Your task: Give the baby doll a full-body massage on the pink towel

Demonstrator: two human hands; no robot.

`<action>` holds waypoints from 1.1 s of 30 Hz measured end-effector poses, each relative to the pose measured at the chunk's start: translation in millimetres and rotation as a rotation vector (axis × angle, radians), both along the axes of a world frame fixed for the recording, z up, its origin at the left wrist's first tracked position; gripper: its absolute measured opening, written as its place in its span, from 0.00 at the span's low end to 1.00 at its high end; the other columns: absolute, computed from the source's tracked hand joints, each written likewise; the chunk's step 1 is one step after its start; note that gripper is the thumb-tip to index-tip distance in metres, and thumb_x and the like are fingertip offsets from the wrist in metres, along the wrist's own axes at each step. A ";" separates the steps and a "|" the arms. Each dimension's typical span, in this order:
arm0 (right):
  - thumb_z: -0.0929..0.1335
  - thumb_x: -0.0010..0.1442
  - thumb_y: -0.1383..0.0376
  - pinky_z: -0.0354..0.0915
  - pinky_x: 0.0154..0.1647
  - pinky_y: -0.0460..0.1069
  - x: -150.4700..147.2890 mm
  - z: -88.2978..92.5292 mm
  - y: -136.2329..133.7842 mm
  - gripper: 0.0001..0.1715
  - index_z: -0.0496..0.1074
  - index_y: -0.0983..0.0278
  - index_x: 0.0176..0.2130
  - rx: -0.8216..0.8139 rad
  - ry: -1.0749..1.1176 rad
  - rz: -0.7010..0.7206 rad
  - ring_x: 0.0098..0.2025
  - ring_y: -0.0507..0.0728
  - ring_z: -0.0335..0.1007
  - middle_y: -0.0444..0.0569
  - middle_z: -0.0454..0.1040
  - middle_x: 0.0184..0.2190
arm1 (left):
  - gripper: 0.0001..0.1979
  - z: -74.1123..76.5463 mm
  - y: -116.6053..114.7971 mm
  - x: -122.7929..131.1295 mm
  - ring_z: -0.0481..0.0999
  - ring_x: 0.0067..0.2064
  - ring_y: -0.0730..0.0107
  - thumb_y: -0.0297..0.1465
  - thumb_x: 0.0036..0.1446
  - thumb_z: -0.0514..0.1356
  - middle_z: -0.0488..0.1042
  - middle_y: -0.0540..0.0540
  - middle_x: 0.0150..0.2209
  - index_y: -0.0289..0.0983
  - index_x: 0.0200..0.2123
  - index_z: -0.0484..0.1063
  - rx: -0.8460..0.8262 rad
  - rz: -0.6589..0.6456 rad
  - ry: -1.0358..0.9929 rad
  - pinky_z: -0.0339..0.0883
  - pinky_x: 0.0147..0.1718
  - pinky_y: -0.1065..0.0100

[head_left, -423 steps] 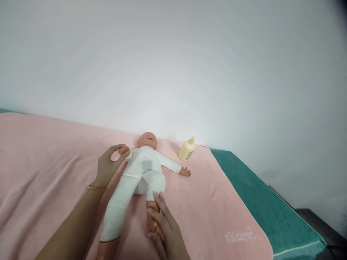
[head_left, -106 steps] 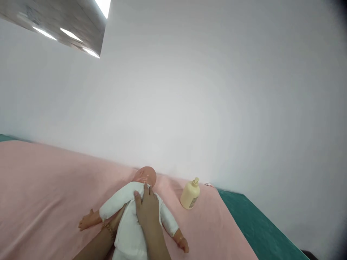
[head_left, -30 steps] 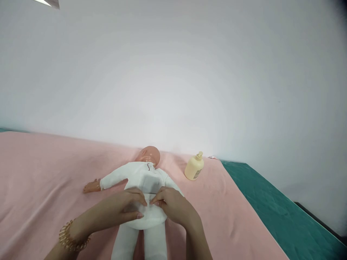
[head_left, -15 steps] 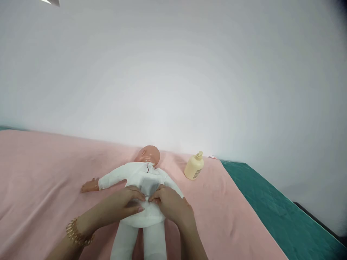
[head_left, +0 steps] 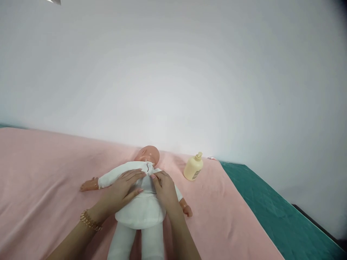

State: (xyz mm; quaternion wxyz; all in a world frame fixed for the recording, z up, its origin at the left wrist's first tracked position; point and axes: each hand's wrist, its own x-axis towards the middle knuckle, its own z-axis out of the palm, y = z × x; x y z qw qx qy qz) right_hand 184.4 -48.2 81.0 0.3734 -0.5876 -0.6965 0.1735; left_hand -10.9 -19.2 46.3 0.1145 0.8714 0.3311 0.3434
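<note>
A doll (head_left: 141, 219) in white clothing lies on the pink cloth, its bare head toward the wall. Whether its front or back faces up is unclear. A thin dark red line shows near its neck, and a greyish patch lies on the upper body. My left hand (head_left: 123, 191) rests there with fingers stretched over the white shirt and thumb spread away. On the opposite side of the patch, my right hand (head_left: 166, 191) has thumb and forefinger together at the shirt just below the neck; the fabric between them is mostly hidden.
A pale yellow pump bottle (head_left: 193, 168) stands right of the doll's head. The pink cloth (head_left: 227, 216) covers most of the table, with a green surface (head_left: 271, 202) beyond its right edge. A white wall (head_left: 173, 72) rises behind.
Both hands have moved up the doll from its waist to the upper body. My left fingers have straightened from a pinch. The doll's right-side hand has come into view; the bottle stays put.
</note>
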 end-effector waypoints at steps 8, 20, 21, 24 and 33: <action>0.62 0.66 0.64 0.60 0.43 0.50 -1.8 -21.9 11.7 0.16 0.75 0.64 0.31 -0.029 -0.091 -0.009 0.40 0.58 0.68 0.51 0.74 0.34 | 0.19 0.8 1.7 4.5 0.70 0.56 0.57 0.41 0.63 0.52 0.73 0.43 0.53 0.40 0.51 0.71 -0.042 0.008 0.055 0.64 0.55 0.53; 0.60 0.67 0.66 0.59 0.47 0.50 -11.5 -26.6 10.0 0.11 0.70 0.62 0.37 0.178 0.096 -0.037 0.44 0.57 0.64 0.49 0.72 0.39 | 0.26 -17.9 5.6 14.2 0.59 0.64 0.56 0.44 0.64 0.50 0.68 0.40 0.59 0.36 0.59 0.63 0.111 0.097 0.068 0.53 0.62 0.51; 0.60 0.67 0.66 0.59 0.47 0.50 -11.2 -27.6 10.8 0.11 0.70 0.62 0.37 0.169 0.091 -0.027 0.43 0.57 0.64 0.49 0.72 0.38 | 0.26 -18.4 6.1 14.5 0.59 0.63 0.56 0.45 0.64 0.50 0.68 0.40 0.59 0.36 0.58 0.64 0.109 0.089 0.077 0.53 0.61 0.51; 0.60 0.67 0.67 0.59 0.46 0.51 -10.7 -30.2 13.6 0.12 0.71 0.63 0.35 0.137 0.052 -0.016 0.43 0.57 0.65 0.49 0.73 0.37 | 0.25 -17.5 7.2 14.2 0.62 0.62 0.55 0.45 0.63 0.50 0.70 0.40 0.57 0.37 0.57 0.65 0.093 0.071 0.094 0.55 0.60 0.50; 0.59 0.67 0.67 0.59 0.47 0.51 -11.6 -29.3 13.8 0.14 0.72 0.63 0.34 0.140 0.047 -0.015 0.42 0.57 0.65 0.49 0.73 0.36 | 0.23 -15.8 6.9 15.6 0.63 0.60 0.55 0.45 0.63 0.51 0.71 0.39 0.55 0.37 0.55 0.67 0.065 0.076 0.070 0.57 0.58 0.51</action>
